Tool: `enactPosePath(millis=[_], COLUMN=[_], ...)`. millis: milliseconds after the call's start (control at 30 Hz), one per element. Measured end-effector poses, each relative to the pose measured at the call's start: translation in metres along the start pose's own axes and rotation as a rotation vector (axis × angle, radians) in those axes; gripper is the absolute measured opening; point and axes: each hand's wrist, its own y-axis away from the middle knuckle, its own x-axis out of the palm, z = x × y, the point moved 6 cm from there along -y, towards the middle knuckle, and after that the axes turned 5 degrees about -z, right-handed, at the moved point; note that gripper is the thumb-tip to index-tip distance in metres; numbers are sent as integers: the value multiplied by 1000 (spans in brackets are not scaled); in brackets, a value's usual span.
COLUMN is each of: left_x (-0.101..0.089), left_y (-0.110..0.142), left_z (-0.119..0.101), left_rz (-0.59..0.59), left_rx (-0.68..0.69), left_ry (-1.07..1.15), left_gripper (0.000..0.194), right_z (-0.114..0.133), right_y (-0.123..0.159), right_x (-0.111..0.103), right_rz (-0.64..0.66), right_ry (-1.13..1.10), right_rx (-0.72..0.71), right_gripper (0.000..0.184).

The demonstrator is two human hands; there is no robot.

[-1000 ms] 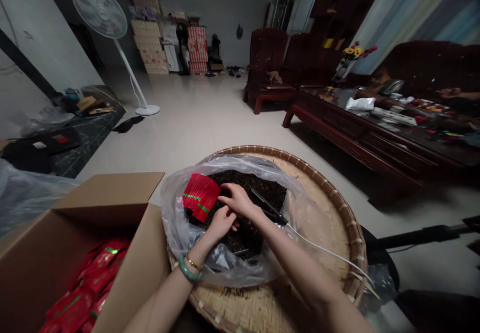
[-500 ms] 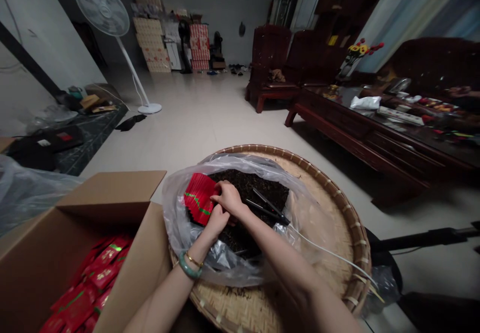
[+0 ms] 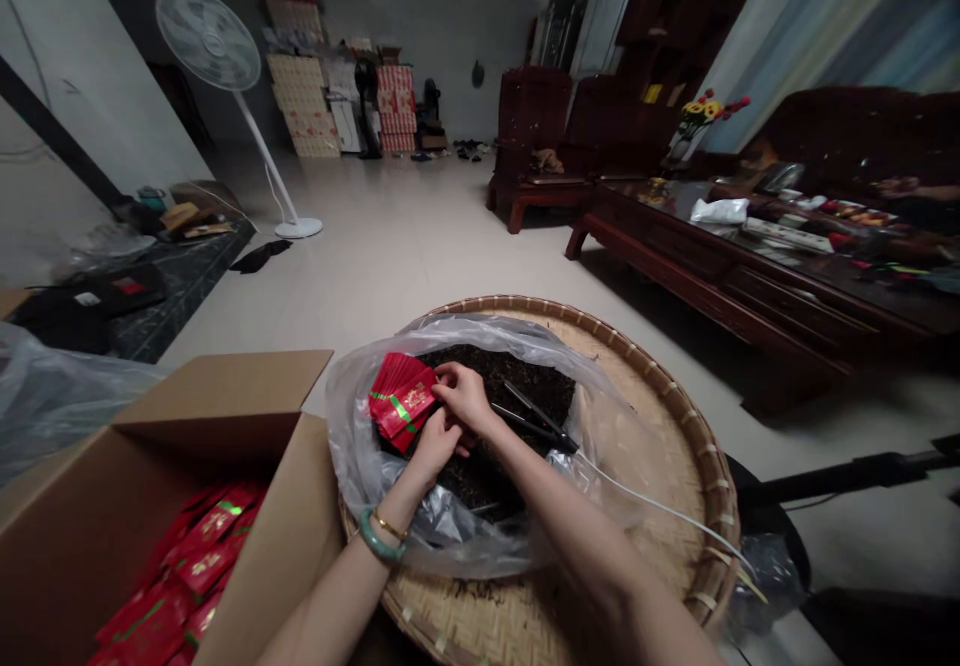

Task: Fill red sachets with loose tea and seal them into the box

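Observation:
A fanned stack of small red packets [image 3: 391, 386] with green bands and gold print lies at the left inside a clear plastic bag [image 3: 349, 466]. My right hand [image 3: 463, 393] pinches the edge of the nearest packet, whose printed face is turned up. Just below it my left hand [image 3: 436, 446] is closed, its fingertips partly hidden by the right hand; what they hold I cannot make out. Dark loose leaves [image 3: 487, 361] fill the bag beneath both hands. On the leaves right of my hands rests a black tong-like tool [image 3: 536, 426], its jaws apart, trailing a white cord.
The bag sits on a round woven bamboo tray [image 3: 660, 456]. Close on the left stands an open cardboard box [image 3: 281, 506] with many red packets [image 3: 180, 576] inside. A white fan [image 3: 296, 228], a dark wooden table [image 3: 720, 276] and chairs stand farther off.
My right hand moved left to the stack and took hold of a packet's edge. The front packet now lies face up over the fan. The tool has stayed in place.

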Motion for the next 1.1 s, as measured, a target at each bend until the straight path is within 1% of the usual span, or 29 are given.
enactPosePath(millis=[67, 100, 167, 200, 233, 267, 300, 333, 400, 467, 567, 633, 733, 800, 867, 900, 1000, 1067, 1100], left_x=[1, 1, 0, 0, 1, 5, 8, 11, 12, 12, 11, 10, 9, 9, 8, 7, 4, 2, 0], left_y=[2, 4, 9, 12, 15, 18, 21, 23, 23, 20, 15, 13, 12, 12, 12, 11, 7, 4, 2], left_z=[-5, -8, -16, -21, -26, -30, -32, -33, -31, -26, -19, -17, -17, -18, -18, -17, -13, -10, -9], left_rz=[14, 14, 13, 32, 72, 138, 208, 252, 251, 204, 157, 130, 112, 103, 81, 71, 71, 70, 59], left_rx=[1, 3, 20, 33, 42, 38, 23, 8, -2, 21, 85, 133, 170, 179, 182, 175, 139, 130, 136], left_ry=[41, 78, 181, 246, 305, 346, 363, 355, 279, 162, 21, -32, -66, -76, -91, -97, -80, -66, -69], left_gripper=[34, 37, 41, 44, 48, 53, 59, 62, 62, 58, 53, 48, 44, 42, 43, 44, 49, 46, 43], right_z=[-2, -4, -8, -10, -13, -17, -20, -23, -28, -31, -36, -39, -44, -46, -42, -36, -13, -2, 1], right_y=[-2, -1, 5, 10, 16, 23, 31, 38, 50, 58, 61, 60, 60, 61, 63, 64, 70, 76, 78], right_x=[-21, -33, -58, -71, -82, -91, -98, -103, -105, -100, -93, -91, -92, -92, -96, -99, -101, -98, -97], right_rz=[-6, 3, 15, 14, 6, -9, -24, -38, -57, -56, -72, -103, -130, -124, -138, -153, -186, -168, -159], right_ry=[-104, -220, -407, -446, -455, -448, -434, -418, -392, -373, -345, -329, -321, -273, -128, -28, 219, 263, 258], right_rx=[34, 65, 96, 106, 113, 119, 124, 127, 135, 148, 167, 181, 213, 215, 150, 76, -248, -422, -462], right_gripper=[30, 31, 32, 32, 32, 31, 29, 27, 25, 26, 33, 35, 30, 23, 13, 11, 12, 14, 16])
